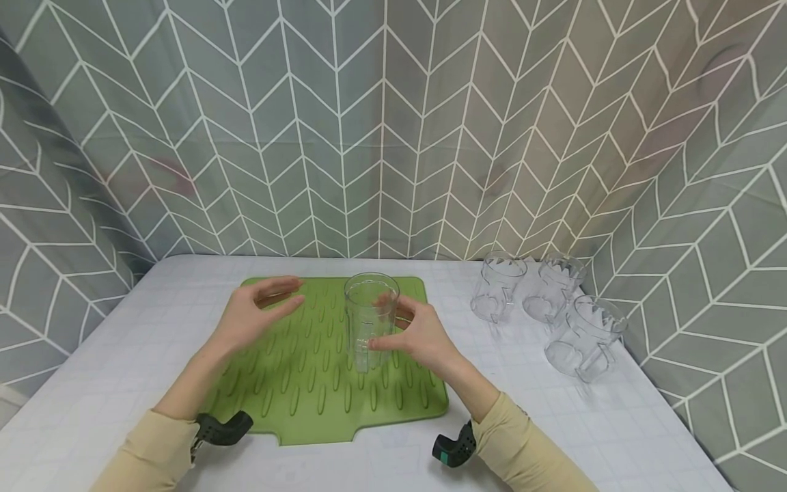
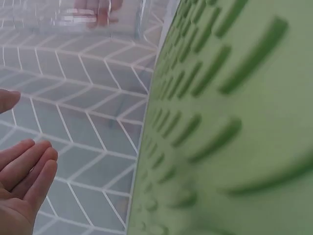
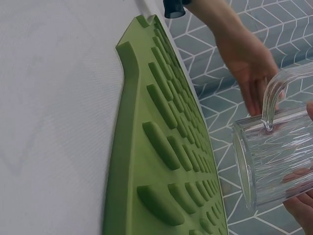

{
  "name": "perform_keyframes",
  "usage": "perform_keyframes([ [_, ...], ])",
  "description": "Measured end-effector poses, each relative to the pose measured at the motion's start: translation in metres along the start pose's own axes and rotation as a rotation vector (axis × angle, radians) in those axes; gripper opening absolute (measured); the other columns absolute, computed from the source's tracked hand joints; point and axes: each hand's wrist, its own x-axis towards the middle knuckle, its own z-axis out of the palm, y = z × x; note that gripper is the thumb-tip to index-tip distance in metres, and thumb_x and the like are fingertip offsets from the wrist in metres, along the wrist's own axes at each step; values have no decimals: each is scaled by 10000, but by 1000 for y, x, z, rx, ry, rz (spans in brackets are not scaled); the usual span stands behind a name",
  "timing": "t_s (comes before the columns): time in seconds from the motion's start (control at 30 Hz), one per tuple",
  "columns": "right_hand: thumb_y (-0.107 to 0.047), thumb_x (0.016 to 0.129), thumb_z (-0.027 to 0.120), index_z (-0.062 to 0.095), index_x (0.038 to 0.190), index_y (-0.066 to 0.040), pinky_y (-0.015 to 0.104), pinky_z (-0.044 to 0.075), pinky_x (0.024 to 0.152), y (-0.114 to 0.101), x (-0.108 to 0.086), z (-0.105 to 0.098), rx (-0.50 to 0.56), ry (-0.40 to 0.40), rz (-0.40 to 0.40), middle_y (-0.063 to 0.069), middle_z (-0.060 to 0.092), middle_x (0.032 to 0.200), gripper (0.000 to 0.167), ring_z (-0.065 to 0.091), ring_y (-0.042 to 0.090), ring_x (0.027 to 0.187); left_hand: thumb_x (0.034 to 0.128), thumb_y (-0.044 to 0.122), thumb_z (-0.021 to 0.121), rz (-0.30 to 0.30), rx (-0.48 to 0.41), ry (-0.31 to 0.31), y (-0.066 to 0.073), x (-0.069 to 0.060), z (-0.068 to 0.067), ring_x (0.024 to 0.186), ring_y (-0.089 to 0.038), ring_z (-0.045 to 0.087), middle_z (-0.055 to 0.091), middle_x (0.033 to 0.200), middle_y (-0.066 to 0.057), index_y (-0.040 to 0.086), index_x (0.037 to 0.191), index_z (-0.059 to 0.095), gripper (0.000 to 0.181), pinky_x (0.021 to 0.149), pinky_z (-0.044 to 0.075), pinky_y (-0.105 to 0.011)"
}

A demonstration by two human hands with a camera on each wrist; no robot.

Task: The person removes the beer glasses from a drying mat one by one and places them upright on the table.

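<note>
My right hand (image 1: pixel 418 335) grips a clear mug (image 1: pixel 371 307) round its right side and holds it upright above the green drying mat (image 1: pixel 295 383). In the right wrist view the mug (image 3: pixel 274 156) shows its curved handle (image 3: pixel 276 90) and its base, apart from the ribbed mat (image 3: pixel 161 147). To the left, my left hand (image 1: pixel 249 311) hovers over the mat with fingers extended and nothing in them. Its fingers (image 2: pixel 32 164) also look loose and bare in the left wrist view.
On the white table (image 1: pixel 504 410) at the right stand three more clear mugs: one at the back (image 1: pixel 498 287), another beside it (image 1: pixel 553 287), and a nearer one (image 1: pixel 587 338). A patterned curtain (image 1: pixel 381 137) rises behind and along both sides.
</note>
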Motion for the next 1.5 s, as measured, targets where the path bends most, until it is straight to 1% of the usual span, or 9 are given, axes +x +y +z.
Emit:
perform_keyframes([
  [0.1,-67,733,872,614,1322,-101,438,472,1108,0,0,0,1,1,3,67,653,1304,644,584,294,1280,963,376,670,-48,25,10,-9,1,-6,1241,-351,608,633,1350,-158,76,1375,587,517,915,510,-103],
  [0.23,-70,728,876,617,1319,-107,433,472,1108,0,0,0,-11,2,2,61,655,1303,646,581,296,1285,969,439,638,-105,82,25,-23,0,-15,1258,-376,591,612,1373,-177,56,1394,563,577,991,557,-338],
  [0.33,-69,724,880,627,1307,-115,442,466,1114,0,0,0,-19,7,-6,59,657,1303,637,579,293,1288,975,463,617,-145,128,49,-35,-1,-25,1285,-415,552,590,1391,-203,33,1404,548,610,1031,508,-529],
  [0.43,-62,719,882,634,1299,-114,444,452,1126,0,1,0,-20,10,-11,66,655,1312,633,573,288,1295,982,473,598,-200,168,77,-48,-4,-35,1306,-459,506,567,1396,-253,-8,1410,529,647,1030,477,-596],
  [0.67,-60,706,890,635,1299,-112,457,441,1134,0,0,-1,-18,8,-10,123,636,1339,647,565,299,1304,986,487,570,-362,247,152,-73,-8,-54,1275,-510,498,564,1351,-309,-79,1401,500,706,1041,442,-621],
  [0.8,-61,709,887,632,1307,-126,422,453,1127,-1,-1,-2,-19,13,-2,88,650,1325,654,573,286,1298,989,490,560,-409,264,164,-82,-9,-60,1291,-525,469,543,1364,-320,-100,1415,466,734,1057,420,-636],
  [0.97,-47,715,878,628,1314,-119,403,463,1118,0,-2,-5,-10,13,7,69,652,1321,653,574,285,1297,993,461,562,-410,277,197,-94,-9,-61,1280,-511,494,535,1374,-325,-106,1431,440,727,1061,437,-611],
  [1.17,-49,713,881,627,1315,-123,405,467,1114,1,-3,-8,-12,18,13,59,659,1311,657,578,285,1294,997,355,577,-416,270,314,-107,-10,-58,1250,-482,550,538,1374,-328,-82,1425,465,622,1029,493,-547],
  [1.5,-51,703,885,631,1307,-142,401,467,1113,3,-7,-15,-21,25,22,41,660,1301,661,581,274,1291,980,241,566,-461,274,418,-110,-12,-62,1273,-455,547,540,1389,-301,-55,1422,490,537,1059,478,-528],
])
